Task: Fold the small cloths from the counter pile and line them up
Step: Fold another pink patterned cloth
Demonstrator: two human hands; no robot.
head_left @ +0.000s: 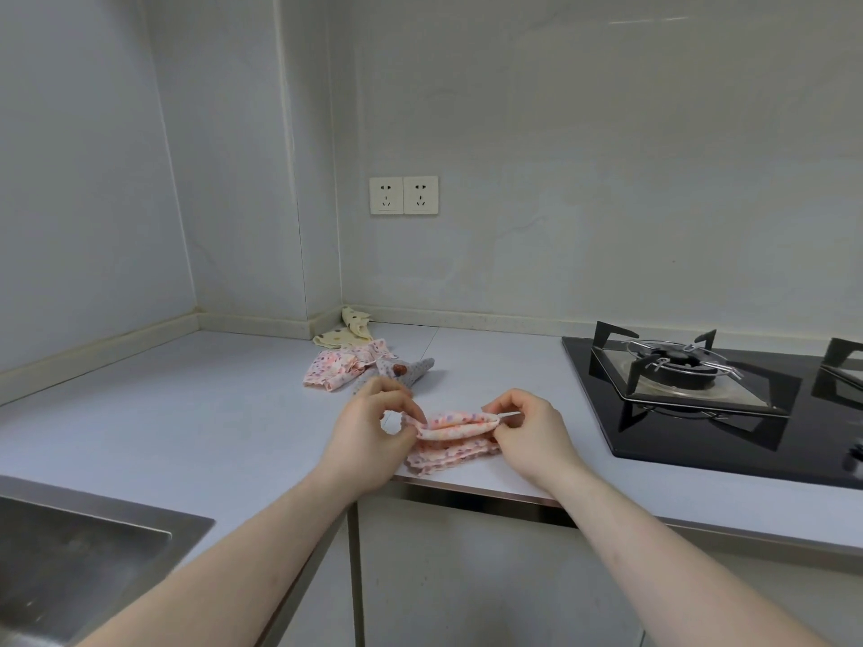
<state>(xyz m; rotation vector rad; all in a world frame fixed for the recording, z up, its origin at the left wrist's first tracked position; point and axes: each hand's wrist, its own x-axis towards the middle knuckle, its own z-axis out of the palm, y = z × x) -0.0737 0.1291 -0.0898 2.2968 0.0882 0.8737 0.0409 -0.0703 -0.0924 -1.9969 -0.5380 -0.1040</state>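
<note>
— What's lying on that pale worktop (196,413) in the corner?

— A pile of small cloths (355,361) is sitting far back near the wall sockets (404,195), a hob (700,389) to the right, a sink (70,553) near left.

— And the hands?

— Near the front edge, the left hand (369,441) and right hand (532,436) are each pinching an end of a pink dotted cloth (455,438), both grips pressed on its folded top edge, the lower layers resting on the worktop.
</note>
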